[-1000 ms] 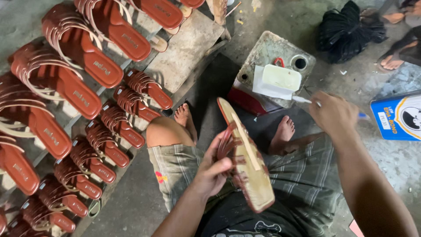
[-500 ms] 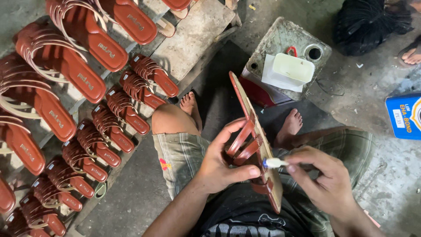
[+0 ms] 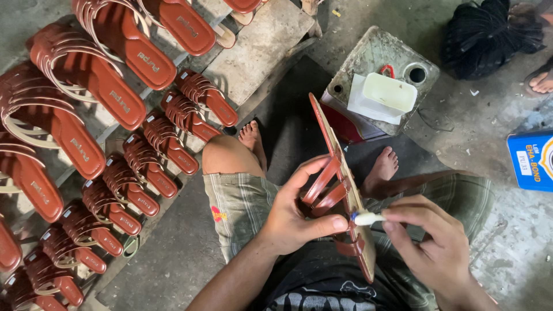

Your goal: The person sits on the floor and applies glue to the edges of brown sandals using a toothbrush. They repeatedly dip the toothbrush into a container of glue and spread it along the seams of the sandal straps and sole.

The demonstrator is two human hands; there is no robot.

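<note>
I sit on the floor with a brown strappy sandal (image 3: 341, 183) held on edge over my lap, its tan underside turned to the right. My left hand (image 3: 294, 214) grips it by the straps, thumb pressed near the sole's edge. My right hand (image 3: 429, 245) pinches a small white-handled brush (image 3: 366, 218) whose tip touches the sandal's edge beside my left thumb.
Rows of finished brown sandals (image 3: 138, 161) lie on wooden boards (image 3: 259, 46) to the left. A grey square can (image 3: 368, 63) with a white tub (image 3: 389, 93) on it stands ahead by my feet. A blue tin (image 3: 531, 158) sits far right, a black bag (image 3: 489, 34) at top right.
My right hand came back from the grey can with the brush and now holds it against the sandal's edge. The sandal has stayed in my left hand.
</note>
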